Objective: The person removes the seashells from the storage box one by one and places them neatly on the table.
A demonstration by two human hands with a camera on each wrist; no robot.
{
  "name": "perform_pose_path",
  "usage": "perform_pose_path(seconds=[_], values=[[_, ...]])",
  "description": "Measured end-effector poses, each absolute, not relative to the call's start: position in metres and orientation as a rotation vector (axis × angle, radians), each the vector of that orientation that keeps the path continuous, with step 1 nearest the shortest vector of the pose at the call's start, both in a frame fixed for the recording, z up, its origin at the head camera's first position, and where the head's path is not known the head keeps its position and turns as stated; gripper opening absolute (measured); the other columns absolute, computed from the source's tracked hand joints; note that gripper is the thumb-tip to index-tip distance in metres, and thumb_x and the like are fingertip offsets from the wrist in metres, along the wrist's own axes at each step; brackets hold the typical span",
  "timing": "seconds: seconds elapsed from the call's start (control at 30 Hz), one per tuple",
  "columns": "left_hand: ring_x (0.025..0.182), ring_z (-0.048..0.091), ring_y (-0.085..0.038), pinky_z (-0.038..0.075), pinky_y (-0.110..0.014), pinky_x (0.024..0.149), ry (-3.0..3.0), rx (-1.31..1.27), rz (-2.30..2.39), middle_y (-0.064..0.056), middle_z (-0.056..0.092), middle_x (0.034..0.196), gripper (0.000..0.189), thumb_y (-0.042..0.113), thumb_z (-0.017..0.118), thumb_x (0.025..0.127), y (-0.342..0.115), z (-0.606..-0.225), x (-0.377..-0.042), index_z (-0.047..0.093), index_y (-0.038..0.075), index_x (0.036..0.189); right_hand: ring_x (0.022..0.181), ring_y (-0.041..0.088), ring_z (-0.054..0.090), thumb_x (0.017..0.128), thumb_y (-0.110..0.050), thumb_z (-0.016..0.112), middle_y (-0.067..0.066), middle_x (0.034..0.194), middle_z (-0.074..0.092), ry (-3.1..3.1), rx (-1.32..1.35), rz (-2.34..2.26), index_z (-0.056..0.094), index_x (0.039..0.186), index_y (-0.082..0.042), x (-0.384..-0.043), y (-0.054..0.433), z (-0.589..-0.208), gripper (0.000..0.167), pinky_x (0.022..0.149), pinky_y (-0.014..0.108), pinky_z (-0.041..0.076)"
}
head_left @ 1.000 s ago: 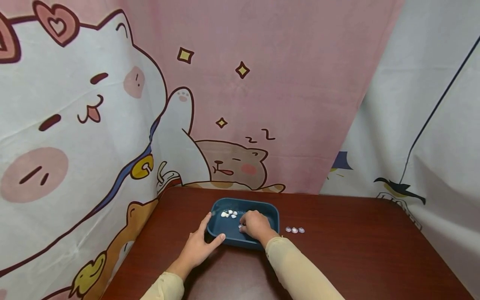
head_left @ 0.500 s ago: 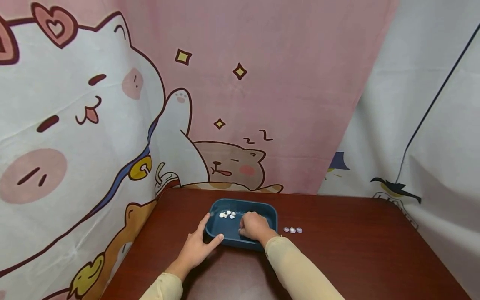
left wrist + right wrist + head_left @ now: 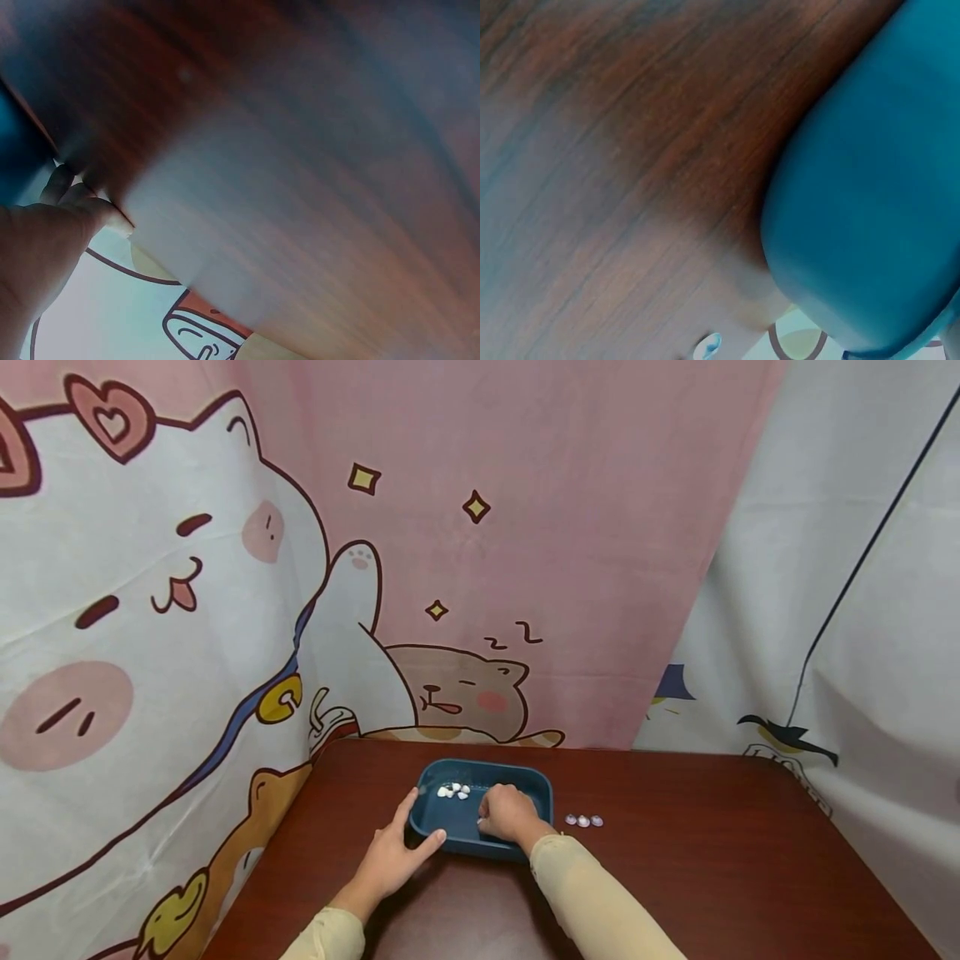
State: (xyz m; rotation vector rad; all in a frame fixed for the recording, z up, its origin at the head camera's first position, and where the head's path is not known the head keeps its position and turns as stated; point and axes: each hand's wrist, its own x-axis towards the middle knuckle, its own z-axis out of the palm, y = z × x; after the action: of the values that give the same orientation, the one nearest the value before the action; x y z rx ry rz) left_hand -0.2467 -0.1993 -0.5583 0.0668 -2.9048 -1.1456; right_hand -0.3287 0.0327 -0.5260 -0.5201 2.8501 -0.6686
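The right hand (image 3: 510,812) has its fingers curled down and tips nearly together, pinching a small pale piece (image 3: 480,821), mostly hidden by them, inside the blue tray (image 3: 453,827). At the tray's eight o'clock, the left hand (image 3: 393,853) touches its rim with thumb and fingers spread wide. Several white pieces (image 3: 442,792) lie clustered in the tray, at ten o'clock from the right hand; three pale discs (image 3: 583,821) sit in a row at three o'clock, outside it, on the brown table (image 3: 690,860)
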Motion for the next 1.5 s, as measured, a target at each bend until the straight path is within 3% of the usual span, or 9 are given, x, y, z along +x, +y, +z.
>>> perform_pose_path(seconds=[0.2,0.4,0.57,0.7,0.97,1.5], values=[[0.145,0.054,-0.052,0.023,-0.081,0.122,-2.907,0.070,-1.144,-0.018,0.046,0.167,0.097,0.068,0.070,0.093,-0.198,-0.560,-0.246,0.025,0.030,0.171,0.078,0.011,0.065,0.089,-0.022,0.086,-0.002,0.090,0.078,2.945,-0.639,-0.821,0.084,0.101,-0.013,-0.334,0.056,-0.503,0.015,0.080,0.039,0.063],[0.142,0.055,-0.053,0.023,-0.081,0.122,-2.898,0.060,-1.133,-0.018,0.048,0.167,0.099,0.070,0.070,0.093,-0.197,-0.560,-0.247,0.025,0.030,0.171,0.077,0.009,0.069,0.087,-0.018,0.084,0.001,0.086,0.080,3.042,-0.600,-1.051,0.083,0.097,-0.008,-0.352,0.142,-0.483,0.014,0.072,0.031,0.060],[0.143,0.054,-0.055,0.023,-0.081,0.121,-2.907,0.060,-1.129,-0.018,0.048,0.167,0.099,0.071,0.069,0.093,-0.198,-0.560,-0.248,0.024,0.031,0.171,0.076,0.010,0.066,0.089,-0.018,0.084,0.001,0.086,0.078,3.004,-0.417,-1.006,0.081,0.096,-0.006,-0.353,0.234,-0.507,0.015,0.067,0.029,0.055],[0.143,0.053,-0.055,0.022,-0.081,0.122,-2.908,0.068,-1.128,-0.019,0.047,0.167,0.099,0.070,0.069,0.093,-0.200,-0.559,-0.247,0.024,0.031,0.171,0.075,0.012,0.063,0.089,-0.016,0.084,0.000,0.087,0.076,2.925,-0.421,-0.947,0.081,0.098,-0.005,-0.344,0.272,-0.534,0.014,0.064,0.030,0.053],[0.143,0.054,-0.053,0.020,-0.080,0.123,-2.894,0.052,-1.152,-0.019,0.046,0.168,0.099,0.069,0.070,0.093,-0.200,-0.560,-0.246,0.025,0.029,0.171,0.076,0.008,0.063,0.087,-0.013,0.086,-0.001,0.090,0.079,2.867,-0.510,-0.931,0.083,0.097,-0.008,-0.340,0.274,-0.552,0.012,0.065,0.026,0.052],[0.146,0.052,-0.053,0.018,-0.079,0.125,-2.904,0.059,-1.138,-0.019,0.045,0.168,0.099,0.071,0.069,0.093,-0.200,-0.561,-0.249,0.023,0.031,0.171,0.083,0.013,0.060,0.086,-0.016,0.089,0.002,0.097,0.079,2.789,-0.425,-1.024,0.083,0.103,-0.009,-0.339,0.273,-0.553,0.019,0.069,0.026,0.050]])
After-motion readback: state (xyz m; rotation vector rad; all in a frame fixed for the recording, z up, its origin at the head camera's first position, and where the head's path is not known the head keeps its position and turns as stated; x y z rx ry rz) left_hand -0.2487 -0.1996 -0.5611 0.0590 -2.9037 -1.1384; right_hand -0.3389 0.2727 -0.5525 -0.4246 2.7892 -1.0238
